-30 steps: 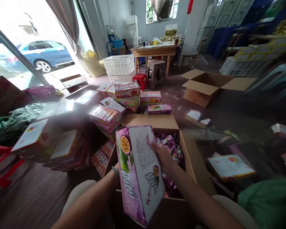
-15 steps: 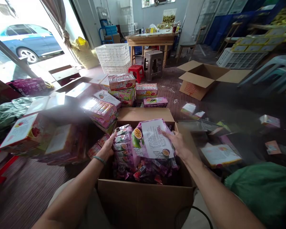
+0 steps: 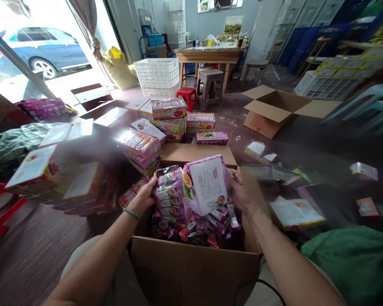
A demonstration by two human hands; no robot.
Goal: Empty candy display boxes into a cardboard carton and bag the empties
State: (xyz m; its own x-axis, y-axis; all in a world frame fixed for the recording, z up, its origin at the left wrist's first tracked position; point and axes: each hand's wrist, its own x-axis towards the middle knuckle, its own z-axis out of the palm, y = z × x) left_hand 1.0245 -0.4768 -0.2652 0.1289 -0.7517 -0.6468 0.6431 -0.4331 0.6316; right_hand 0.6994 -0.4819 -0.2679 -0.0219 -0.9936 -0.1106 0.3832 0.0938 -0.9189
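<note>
- The left hand [image 3: 141, 197] is open, with the fingers spread and pressed against the side of a stack of foil sachets [image 3: 168, 199], and it does not pinch anything.
- The right hand [image 3: 242, 196] has its fingers curled around the right edge of a pink passion-fruit carton [image 3: 207, 185]. The thumb I cannot see clearly.
- The carton and the stack stand close together, touching, and they lean inside an open cardboard box [image 3: 194, 265], above a heap of loose sachets [image 3: 207, 227].
- The carton seems light and thin. I think its card is rather stiff, but the corners can bend, so the long edges are the better place to take hold.
- The sachets seem soft and slippery in their shiny film. A stack of them can slide apart easily, so it needs support from both sides and from under it.
- Behind the box, shrink-wrapped packs [image 3: 169, 108] stand on the floor, and a wooden desk [image 3: 207, 53] stands far back in the room.
</note>
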